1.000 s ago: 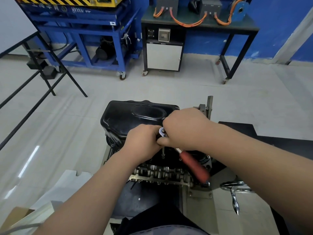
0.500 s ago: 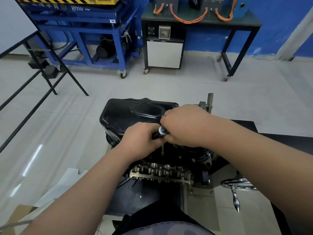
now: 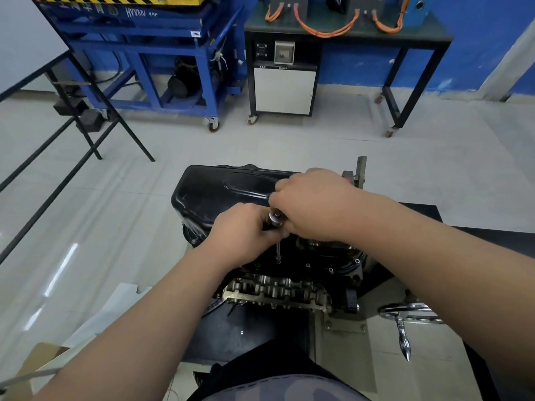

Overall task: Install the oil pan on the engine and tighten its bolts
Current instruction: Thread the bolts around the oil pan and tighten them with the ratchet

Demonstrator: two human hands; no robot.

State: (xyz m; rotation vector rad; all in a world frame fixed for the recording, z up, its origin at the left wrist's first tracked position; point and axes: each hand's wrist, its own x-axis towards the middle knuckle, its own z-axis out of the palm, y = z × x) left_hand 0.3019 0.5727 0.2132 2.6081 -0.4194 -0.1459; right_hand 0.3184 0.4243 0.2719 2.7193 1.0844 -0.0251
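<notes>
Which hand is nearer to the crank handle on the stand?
Right. The right hand is over the oil pan, on the side of the crank handle. The left hand grips the ratchet, farther from it.

Head view, forward-down, close over engine (image 3: 278, 287)

Bright, even indoor light; white glare streaks on the glossy floor (image 3: 62, 264); wide-angle bending at edges.

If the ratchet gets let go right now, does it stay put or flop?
Probably tips: the ratchet stands tall on a thin extension seated at one oil pan bolt, so it looks top-heavy. Both hands, left and right, steady its head. Its metal looks stiff, not floppy.
</notes>
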